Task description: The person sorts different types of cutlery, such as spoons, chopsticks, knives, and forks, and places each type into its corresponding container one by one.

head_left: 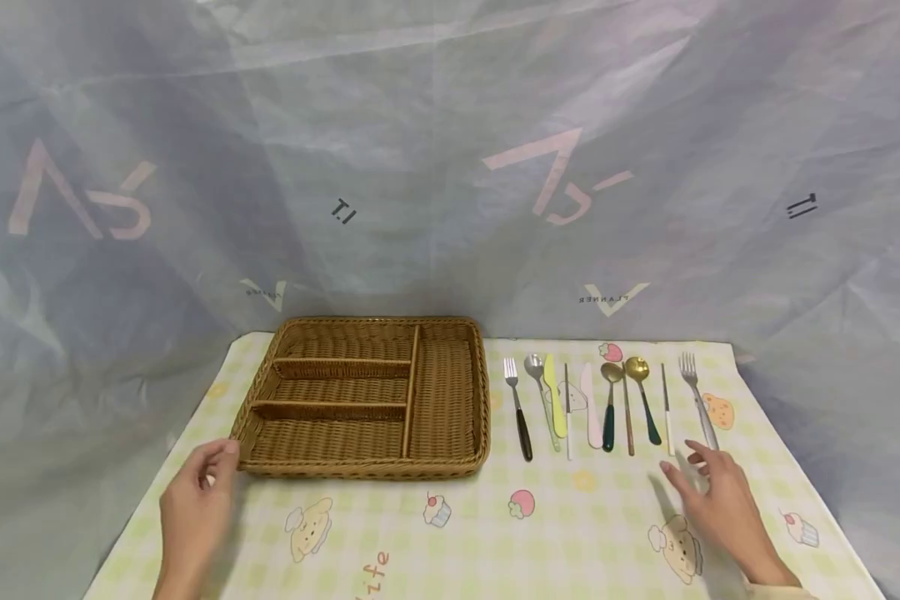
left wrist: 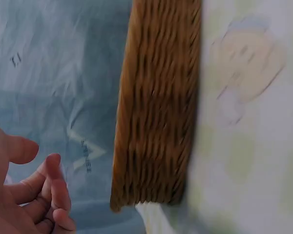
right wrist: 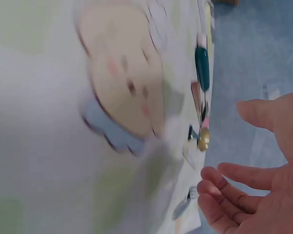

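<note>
The silver fork [head_left: 696, 385] was laid lengthwise just beyond the nearer right hand [head_left: 723, 504], handle toward its parted, empty fingers; the left hand [head_left: 195, 504], also empty, was positioned beside the wicker tray [head_left: 360, 471].

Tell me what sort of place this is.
Probably a staged tabletop workspace: a printed sheet hangs behind a checked tablecloth, where a divided woven tray sits beside a row of cutlery.

Diffuse head-view light, dimmer wrist views, blurred tablecloth [right wrist: 39, 122], soft shadow beside right hand [head_left: 724, 502]
</note>
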